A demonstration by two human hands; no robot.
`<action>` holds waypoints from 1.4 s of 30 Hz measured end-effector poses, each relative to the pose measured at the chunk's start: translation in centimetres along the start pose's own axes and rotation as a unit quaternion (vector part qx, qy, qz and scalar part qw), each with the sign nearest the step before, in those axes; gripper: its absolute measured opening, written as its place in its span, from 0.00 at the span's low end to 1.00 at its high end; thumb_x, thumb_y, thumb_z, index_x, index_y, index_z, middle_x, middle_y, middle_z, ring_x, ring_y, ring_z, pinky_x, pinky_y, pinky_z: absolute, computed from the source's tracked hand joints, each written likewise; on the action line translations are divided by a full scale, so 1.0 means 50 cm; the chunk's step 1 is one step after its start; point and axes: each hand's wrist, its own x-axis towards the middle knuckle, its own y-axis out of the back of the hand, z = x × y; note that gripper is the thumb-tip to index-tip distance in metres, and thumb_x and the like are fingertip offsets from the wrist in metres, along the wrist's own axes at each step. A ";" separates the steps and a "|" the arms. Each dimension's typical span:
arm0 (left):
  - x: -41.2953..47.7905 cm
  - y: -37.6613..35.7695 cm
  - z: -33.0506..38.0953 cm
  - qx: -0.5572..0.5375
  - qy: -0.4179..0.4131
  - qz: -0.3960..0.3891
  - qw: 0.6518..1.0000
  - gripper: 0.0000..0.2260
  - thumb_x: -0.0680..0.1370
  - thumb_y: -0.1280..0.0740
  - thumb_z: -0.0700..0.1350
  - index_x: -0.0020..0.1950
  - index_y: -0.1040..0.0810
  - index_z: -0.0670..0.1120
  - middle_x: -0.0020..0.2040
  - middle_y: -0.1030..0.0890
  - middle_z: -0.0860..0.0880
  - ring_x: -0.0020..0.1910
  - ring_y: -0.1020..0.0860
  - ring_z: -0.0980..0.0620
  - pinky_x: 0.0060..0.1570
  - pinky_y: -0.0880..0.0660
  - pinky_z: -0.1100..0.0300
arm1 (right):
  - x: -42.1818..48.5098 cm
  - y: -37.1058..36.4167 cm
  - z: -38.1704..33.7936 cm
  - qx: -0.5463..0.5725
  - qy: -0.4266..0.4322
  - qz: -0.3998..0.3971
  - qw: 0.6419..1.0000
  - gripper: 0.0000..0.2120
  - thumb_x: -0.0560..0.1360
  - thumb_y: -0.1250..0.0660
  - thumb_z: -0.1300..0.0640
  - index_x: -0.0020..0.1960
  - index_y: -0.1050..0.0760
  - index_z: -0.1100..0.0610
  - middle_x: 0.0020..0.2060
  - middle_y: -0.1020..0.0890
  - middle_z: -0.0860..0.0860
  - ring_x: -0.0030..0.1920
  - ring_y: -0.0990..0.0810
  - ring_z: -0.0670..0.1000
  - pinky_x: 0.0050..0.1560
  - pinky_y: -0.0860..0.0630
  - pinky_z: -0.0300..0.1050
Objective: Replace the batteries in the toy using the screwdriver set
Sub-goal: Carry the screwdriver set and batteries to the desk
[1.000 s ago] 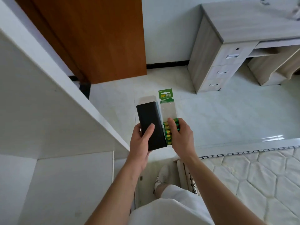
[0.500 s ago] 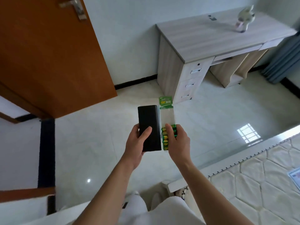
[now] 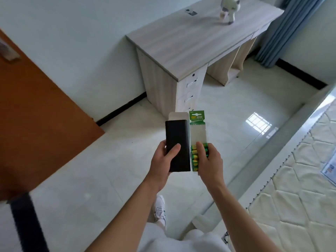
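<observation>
Head view, standing, both hands raised ahead of me over the tiled floor [image 3: 112,160]. My left hand [image 3: 163,160] has its grip wrapped around the lower half of a black case [image 3: 177,142], thumb across the front face, fingers behind; I take this to be the screwdriver set, though no marking confirms it. My right hand [image 3: 209,160] pinches a green battery pack [image 3: 197,131] at its lower end, thumb lying over the row of cells. The two items sit side by side, edges touching or nearly so. Both run lengthwise away from me, top ends toward the worktop [image 3: 190,39] across the room; the pack's hang tab is its far end. The toy [image 3: 229,8], a small pale figure, stands on the far part of that worktop, well apart from my hands.

Handling, as I judge it: the case looks rigid and smooth, so it could slide; a grip across its width near the middle suits it. The pack is light, its card top flexible, its weight low among the cells, so holding it there prevents flopping. The toy appears light and easily toppled; I would take it around the body.
</observation>
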 end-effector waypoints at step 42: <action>0.561 -0.839 0.152 0.152 0.041 -0.197 0.968 0.20 0.75 0.29 0.49 0.66 0.26 0.47 0.61 0.19 0.40 0.58 0.19 0.37 0.54 0.19 0.42 | 0.671 0.631 0.059 0.226 -0.104 0.230 0.941 0.19 0.81 0.39 0.43 0.45 0.27 0.59 0.33 0.24 0.55 0.30 0.23 0.52 0.25 0.28 0.43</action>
